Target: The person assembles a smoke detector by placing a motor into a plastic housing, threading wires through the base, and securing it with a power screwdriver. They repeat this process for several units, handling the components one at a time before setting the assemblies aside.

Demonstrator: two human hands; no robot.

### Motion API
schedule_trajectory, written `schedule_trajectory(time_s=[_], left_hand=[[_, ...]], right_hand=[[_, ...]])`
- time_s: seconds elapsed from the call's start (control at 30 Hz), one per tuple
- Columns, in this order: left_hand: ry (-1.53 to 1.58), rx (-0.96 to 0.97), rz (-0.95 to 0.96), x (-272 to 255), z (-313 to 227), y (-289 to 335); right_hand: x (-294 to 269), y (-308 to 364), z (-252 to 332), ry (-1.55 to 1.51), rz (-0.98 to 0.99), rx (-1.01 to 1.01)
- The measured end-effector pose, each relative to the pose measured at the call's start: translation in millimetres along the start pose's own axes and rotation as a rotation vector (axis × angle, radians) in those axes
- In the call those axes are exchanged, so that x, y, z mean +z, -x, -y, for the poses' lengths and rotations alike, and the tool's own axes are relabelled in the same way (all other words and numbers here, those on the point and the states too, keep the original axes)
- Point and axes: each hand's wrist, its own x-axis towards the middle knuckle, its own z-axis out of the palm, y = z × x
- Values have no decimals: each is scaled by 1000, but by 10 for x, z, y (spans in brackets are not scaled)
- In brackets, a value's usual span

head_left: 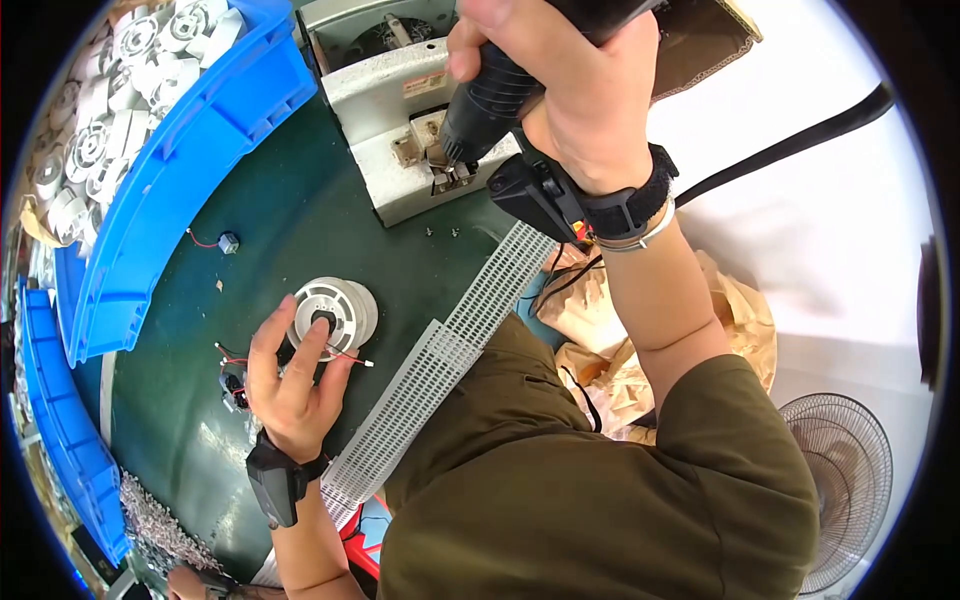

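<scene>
My right hand [600, 105] is wrapped round a black electric screwdriver [488, 105], its nose pointing down at the front outlet of a pale metal screw feeder [375, 115]. Lower on the green bench, the fingers of my left hand [290, 385] press on a round white plastic housing [364, 308]. A dark part sits at the housing's centre under my fingertips, partly hidden. Beside the fingers, a thin red wire ends in a small white connector [368, 363]. Just left of that hand lie small motors with wires [235, 390].
A blue bin [195, 165] of white plastic parts [120, 110] stands at upper left, another blue bin [70, 420] below it. A small wired motor [229, 243] and loose screws [455, 232] lie on the bench. White perforated strips [430, 370] line its edge. Another person's hand [185, 583] shows lower left.
</scene>
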Motion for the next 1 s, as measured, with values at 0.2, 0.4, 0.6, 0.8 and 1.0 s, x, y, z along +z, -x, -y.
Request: schedule_trajectory(time_s=[0.2,0.4,0.6,0.8,1.0], left_hand=[[-4,2,-15,1,-29,-29],[2,-1,-16,30,14,-18],[46,-40,-120,118,-49,-53],[44,-51,-173,124,-48,-38],[59,-74,-172,127,-87,-39]], right_hand=[[-6,38,48,21,20,9],[89,156,98,11,68,129],[568,147,277,-247,78,11],[929,205,186,-350,255,243],[1010,60,-145,-468,590,-283]])
